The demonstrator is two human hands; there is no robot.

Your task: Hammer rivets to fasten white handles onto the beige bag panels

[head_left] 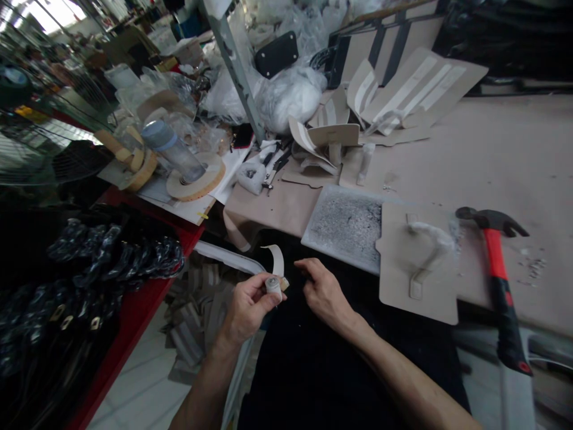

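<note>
My left hand [250, 307] is closed around a small roll of whitish tape [273, 286], held above my lap. From the roll a loose strip [276, 260] curls upward, and a small tan piece shows beside it. Just to the right, my right hand [324, 292] is apart from the roll, its fingers bent inward. Whatever those fingers hold, if anything, is hidden. Nearest to my right hand on the bench are a grey speckled slab [347, 224] and a beige panel [398, 286] with a strap-like handle in clear plastic.
A claw hammer [496, 257] with a red and black handle lies at the right. Beige panels [416, 89] are piled at the back by a metal post [237, 71]. Tape rolls [201, 179] and a clear bottle [172, 149] stand left. Black plastic-wrapped items [111, 251] fill the red-edged table.
</note>
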